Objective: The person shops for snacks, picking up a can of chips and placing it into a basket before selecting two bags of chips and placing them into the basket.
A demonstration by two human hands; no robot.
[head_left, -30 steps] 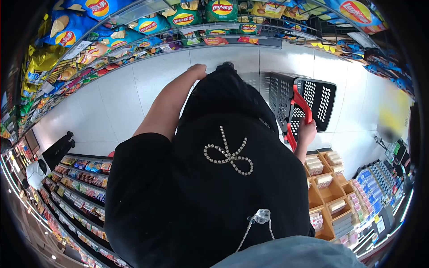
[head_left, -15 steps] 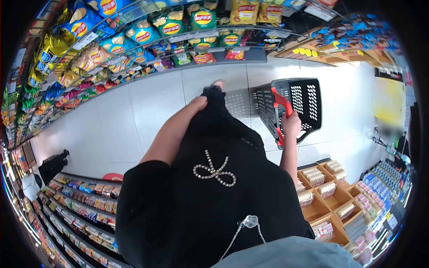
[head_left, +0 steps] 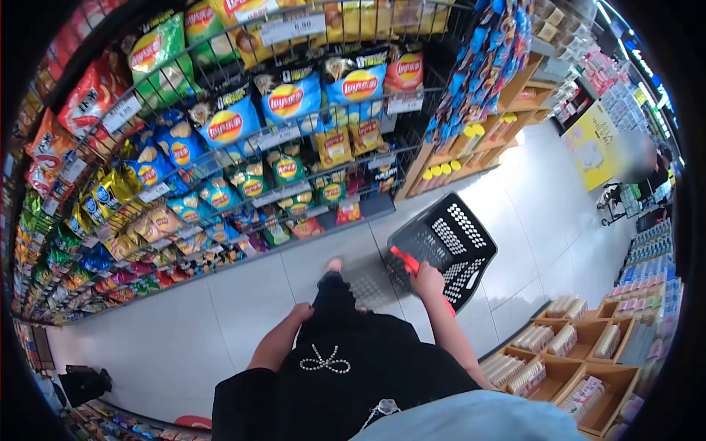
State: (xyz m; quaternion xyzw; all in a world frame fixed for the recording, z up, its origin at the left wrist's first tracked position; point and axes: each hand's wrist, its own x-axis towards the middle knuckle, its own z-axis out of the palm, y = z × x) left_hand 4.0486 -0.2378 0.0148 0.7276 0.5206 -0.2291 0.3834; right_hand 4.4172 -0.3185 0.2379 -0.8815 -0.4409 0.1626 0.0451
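My right hand (head_left: 427, 282) is closed around the red handle (head_left: 404, 259) of a black shopping basket (head_left: 457, 242). The basket hangs tilted above the floor tiles, and no goods show inside it. My left hand (head_left: 302, 312) hangs by my dark trouser leg, near the thigh; its fingers are too small and partly hidden to make out. Ahead of me, a wire shelf rack holds blue chip bags (head_left: 285, 101), green chip bags (head_left: 287, 165) and yellow ones (head_left: 334, 147).
Wooden bins (head_left: 557, 376) with packaged goods stand at the lower right. A wooden shelf (head_left: 448, 175) adjoins the rack. A yellow sign (head_left: 590, 149) and a person (head_left: 651, 165) are farther along the right. Another person in dark clothes (head_left: 81, 386) is at the lower left.
The view has tilted up and turned, so more of the upper chip shelves shows. The basket, still in my right hand, and both hands appear lower in view.
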